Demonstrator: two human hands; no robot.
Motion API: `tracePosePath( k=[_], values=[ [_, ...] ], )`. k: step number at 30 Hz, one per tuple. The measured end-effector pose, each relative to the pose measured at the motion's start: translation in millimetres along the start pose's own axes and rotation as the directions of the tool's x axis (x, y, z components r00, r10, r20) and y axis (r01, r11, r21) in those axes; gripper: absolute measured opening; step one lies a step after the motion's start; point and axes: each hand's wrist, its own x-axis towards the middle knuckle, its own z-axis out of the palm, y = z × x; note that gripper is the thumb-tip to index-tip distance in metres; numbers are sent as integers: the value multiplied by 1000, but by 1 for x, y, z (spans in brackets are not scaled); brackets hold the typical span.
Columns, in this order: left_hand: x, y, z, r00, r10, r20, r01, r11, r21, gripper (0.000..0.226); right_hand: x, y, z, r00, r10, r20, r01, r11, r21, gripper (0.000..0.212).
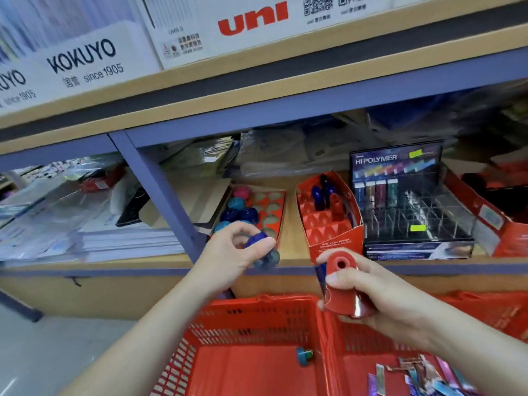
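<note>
left hand (233, 248) gripping blue round sharpener (261, 238), right hand (383, 304) gripping red sharpener (341, 292), above red basket (257, 307)

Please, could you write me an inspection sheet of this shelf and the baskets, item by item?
surface: wooden shelf, bare strip between display boxes.
job's things: blue round item; red sharpener; red basket below holds one small teal piece.
clutter: loose packets in the second basket; paper stacks at left.
hands: left hand grips the blue round item; right hand grips the red sharpener.
cables: nothing seen.
surroundings: HI-POLYMER display; KOKUYO box and uni box above.
</note>
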Motion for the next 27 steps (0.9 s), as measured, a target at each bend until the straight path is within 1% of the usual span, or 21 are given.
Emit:
tracePosePath(
  k=[2, 3, 5, 6, 9, 11, 14, 16, 18, 22, 25, 26, 27],
  values=[
    [18, -6, -3, 998, -53, -14, 52, 995, -89, 29, 9, -1, -4, 1000, 2, -9, -2, 1000, 0, 46],
    [28, -12, -6, 998, -54, -38, 52, 997, -58, 31, 13, 0, -5, 1000, 6, -5, -6, 1000, -8, 48],
    [45, -22, -11, 996, -12, -89, 18, 997, 69, 36, 21, 0, -5, 1000, 15, 22, -14, 999, -29, 46],
    [54, -26, -12, 994, 10, -105, -1, 996, 89, 38, 24, 0, -5, 999, 20, 45, -18, 999, -41, 44],
    [77, -36, -11, 995, 30, -95, -21, 995, 95, 42, 33, 1, -7, 996, 42, 84, -36, 997, -66, 40],
    [95, -40, -7, 994, 81, -68, -67, 979, 193, 44, 38, 1, -7, 995, 43, 95, -36, 997, -75, 42],
    [121, -46, 3, 984, 175, -45, -140, 896, 422, 48, 43, 3, -8, 993, 55, 103, -46, 995, -87, 47],
    [135, -50, 10, 981, 192, -29, -149, 841, 520, 52, 46, 5, -9, 992, 66, 110, -59, 996, -62, 48],
    [147, -55, 16, 980, 198, 25, -172, 771, 613, 54, 47, 7, -11, 991, 69, 111, -69, 998, -4, 52],
    [155, -61, 22, 985, 139, 105, -170, 649, 742, 56, 48, 8, -18, 994, 70, 80, -81, 986, 146, 60],
    [155, -53, 26, 979, 114, 166, -202, 532, 822, 60, 45, 5, -22, 994, 88, 65, -101, 968, 228, 65],
    [154, -49, 27, 977, 95, 190, -211, 516, 830, 60, 44, 5, -23, 994, 95, 60, -107, 964, 242, 68],
    [155, -46, 28, 977, 68, 204, -209, 521, 827, 59, 43, 4, -24, 994, 98, 54, -108, 963, 246, 70]
  ],
)
